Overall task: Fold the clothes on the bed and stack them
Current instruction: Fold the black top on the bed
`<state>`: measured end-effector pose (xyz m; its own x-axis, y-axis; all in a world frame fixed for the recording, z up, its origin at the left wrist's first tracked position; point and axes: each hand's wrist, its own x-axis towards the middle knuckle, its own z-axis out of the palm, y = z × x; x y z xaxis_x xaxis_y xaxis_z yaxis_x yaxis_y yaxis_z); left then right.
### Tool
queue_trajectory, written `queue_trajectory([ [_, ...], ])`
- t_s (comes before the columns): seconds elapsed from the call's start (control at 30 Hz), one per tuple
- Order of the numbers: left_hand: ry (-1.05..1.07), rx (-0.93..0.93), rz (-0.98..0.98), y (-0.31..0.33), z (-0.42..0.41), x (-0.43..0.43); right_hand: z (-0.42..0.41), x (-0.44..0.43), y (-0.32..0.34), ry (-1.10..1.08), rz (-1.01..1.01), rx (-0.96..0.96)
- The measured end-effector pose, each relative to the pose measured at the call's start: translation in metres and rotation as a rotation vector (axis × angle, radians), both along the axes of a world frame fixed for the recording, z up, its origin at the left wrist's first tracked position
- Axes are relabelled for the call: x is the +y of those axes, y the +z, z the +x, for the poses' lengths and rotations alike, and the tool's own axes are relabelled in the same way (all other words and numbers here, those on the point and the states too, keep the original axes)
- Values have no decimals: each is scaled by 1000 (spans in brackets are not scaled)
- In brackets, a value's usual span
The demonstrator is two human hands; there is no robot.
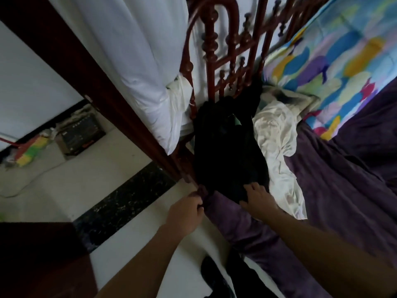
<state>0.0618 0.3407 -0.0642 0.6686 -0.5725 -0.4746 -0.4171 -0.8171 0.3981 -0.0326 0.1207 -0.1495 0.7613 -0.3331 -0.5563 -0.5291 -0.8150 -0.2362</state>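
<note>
black garment (pixel 227 155): spread fairly flat on the bed's near-left corner. its far end reaches the foot of the headboard and its near edge lies under the hands.
right hand (pixel 257 200): palm down on the garment's near edge, fingers straight and spread, pressing the cloth and grasping nothing.
left hand (pixel 184 211): fingers curled, pinching the garment's near-left corner where it meets the sheet's edge, just beside the bed frame.
white cloth (pixel 277 147): crumpled, touching the garment's right side. it runs from near the headboard down towards the right hand.
sheet (pixel 343 190): dark purple, wrinkled, under both cloths and hanging over the near edge of the bed.
quilt (pixel 335 61): bright patches of blue, yellow, purple and green, bunched at the far right on top of the sheet.
headboard (pixel 225 50): dark red turned wood with an arch and spindles, upright just behind the garment.
curtain (pixel 139 72): white, hanging to the left of the headboard, gathered and tied near its lower end.
floor (pixel 53 186): pale tiles crossed by a black speckled strip.
box (pixel 79 134): dark, on the floor by the wall, well apart from the bed.
duster (pixel 32 151): striped in colours, lying on the floor left of the box.
shoe (pixel 212 274): dark, on the floor below the hands, blurred.
</note>
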Motion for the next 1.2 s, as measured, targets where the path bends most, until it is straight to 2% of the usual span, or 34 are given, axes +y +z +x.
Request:
queue_trajectory([
  [0.13, -27, 84, 91, -35, 2, -7, 11, -1, -39, -17, -95, 149],
  [0.2, -28, 93, 117, -41, 10, -16, 14, -16, -46, -59, -151, 71],
  [0.23, -19, 97, 122, -42, 16, -22, 18, -26, -45, -127, -117, 14],
  [0.37, 9, 55, 76, -31, 48, -61, 50, -74, -5, -650, 217, -333],
  [0.43, -15, 0, 25, -19, 65, -87, 71, -96, 32, -784, 343, -490],
  [0.6, -112, -164, -62, 5, 107, -152, 87, -136, 133, -996, 599, -763],
  [0.67, -135, -265, -131, 15, 117, -178, 79, -151, 168, -1021, 690, -784],
  [0.77, -66, -351, -178, 33, 124, -223, 59, -171, 206, -969, 843, -685],
  [0.8, -101, -327, -196, 38, 124, -239, 52, -178, 218, -990, 955, -649],
  [0.87, -146, -133, -323, 52, 118, -262, 36, -191, 243, -1068, 1202, -588],
  [0.93, -47, 74, -487, 72, 112, -277, 19, -209, 264, -1069, 1294, -599],
  [1.0, 87, 107, -623, 100, 116, -286, 1, -227, 284, -942, 1243, -684],
  [1.07, 90, 7, -724, 141, 122, -290, -16, -240, 298, -761, 1009, -661],
  [1.2, -43, -207, -874, 234, 124, -290, -33, -244, 301, -286, 89, -315],
])
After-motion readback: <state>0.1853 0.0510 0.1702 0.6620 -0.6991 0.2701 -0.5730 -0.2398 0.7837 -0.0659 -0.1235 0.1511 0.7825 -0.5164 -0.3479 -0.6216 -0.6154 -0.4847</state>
